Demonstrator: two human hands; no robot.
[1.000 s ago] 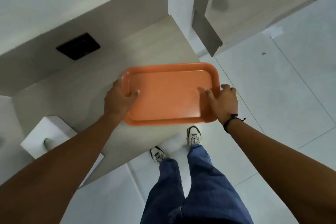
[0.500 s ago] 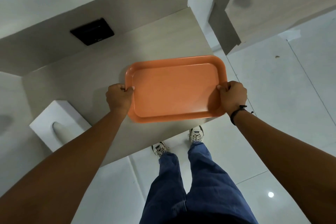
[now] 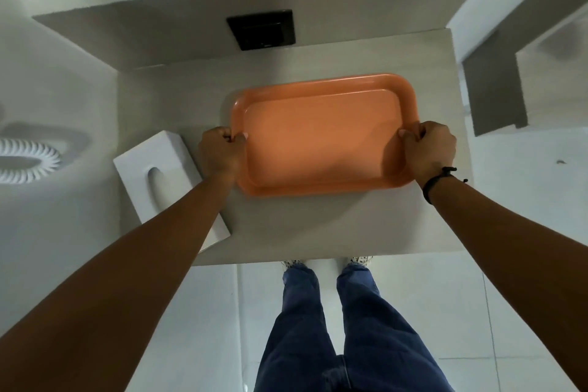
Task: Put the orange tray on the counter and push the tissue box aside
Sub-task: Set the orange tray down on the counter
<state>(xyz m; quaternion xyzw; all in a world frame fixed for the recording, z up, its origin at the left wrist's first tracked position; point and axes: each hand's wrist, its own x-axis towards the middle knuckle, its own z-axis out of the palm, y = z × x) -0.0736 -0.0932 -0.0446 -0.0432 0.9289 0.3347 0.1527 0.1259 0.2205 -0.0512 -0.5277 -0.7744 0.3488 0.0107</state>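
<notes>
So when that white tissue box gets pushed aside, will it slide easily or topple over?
The tissue box lies flat and low on the smooth counter, so it should probably slide rather than tip. It looks like light cardboard, likely easy to shove. Pushed at one end, it may swivel.

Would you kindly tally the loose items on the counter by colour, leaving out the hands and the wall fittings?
Orange: 1, the orange tray, gripped by the left hand and right hand.
White: 1, the tissue box.
Total: 2 on the counter.
</notes>
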